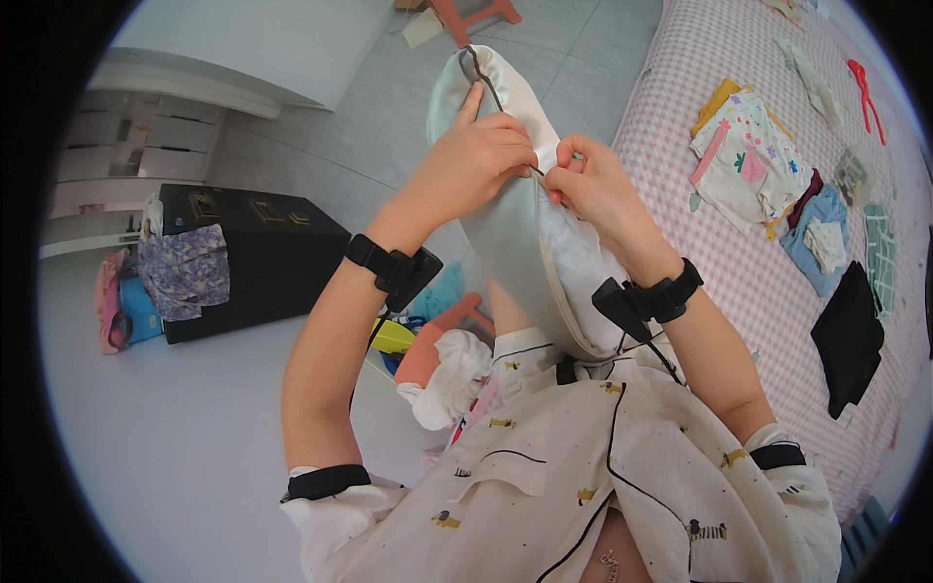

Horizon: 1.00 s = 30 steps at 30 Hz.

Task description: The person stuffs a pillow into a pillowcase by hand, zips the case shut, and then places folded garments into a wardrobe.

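Note:
A cushion in a pale grey-green, satiny cover stands upright on my lap, its zipped edge facing up. White inner padding shows through the open stretch of the zip nearer my body. Toward the far end, the dark zip line looks closed. My left hand grips the cover beside the zip, index finger stretched along the far part. Just to its right, my right hand pinches the zip edge at the point where the opening starts. Its fingertips hide whether a zip pull is between them.
On the right is a bed with a pink-checked sheet, bearing folded clothes, a black cloth and a red object. A black case with a patterned cloth stands left. An orange stool is ahead.

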Available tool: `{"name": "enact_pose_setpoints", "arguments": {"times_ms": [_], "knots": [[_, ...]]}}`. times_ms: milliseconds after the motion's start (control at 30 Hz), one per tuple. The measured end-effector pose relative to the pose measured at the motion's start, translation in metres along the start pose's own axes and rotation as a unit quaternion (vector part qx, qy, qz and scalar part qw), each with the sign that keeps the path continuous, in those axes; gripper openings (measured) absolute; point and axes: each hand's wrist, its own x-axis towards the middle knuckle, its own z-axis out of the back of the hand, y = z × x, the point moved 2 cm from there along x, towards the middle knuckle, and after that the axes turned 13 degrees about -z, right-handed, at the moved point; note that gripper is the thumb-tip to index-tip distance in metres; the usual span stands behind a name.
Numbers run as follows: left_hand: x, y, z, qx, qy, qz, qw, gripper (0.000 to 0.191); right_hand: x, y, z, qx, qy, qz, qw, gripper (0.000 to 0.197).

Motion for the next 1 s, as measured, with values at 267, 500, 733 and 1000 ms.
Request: {"name": "enact_pose_setpoints", "arguments": {"times_ms": [267, 500, 733, 1000], "knots": [[-0.009, 0.003, 0.0, -0.004, -0.021, 0.008, 1.0, 0.01, -0.011, -0.023, -0.008, 0.013, -0.048, 0.029, 0.998, 0.015], [-0.005, -0.01, -0.002, 0.016, -0.034, 0.016, 0.999, 0.011, -0.017, -0.031, -0.003, 0.026, -0.044, 0.034, 0.998, 0.015], [0.003, -0.035, 0.006, 0.037, 0.024, 0.021, 0.999, 0.023, -0.078, -0.074, 0.019, -0.18, -0.059, 0.206, 0.96, 0.042], [0.008, -0.013, -0.005, 0.107, 0.196, -0.087, 0.971, 0.02, -0.085, -0.096, -0.001, -0.399, -0.068, 0.277, 0.872, 0.073]]}}
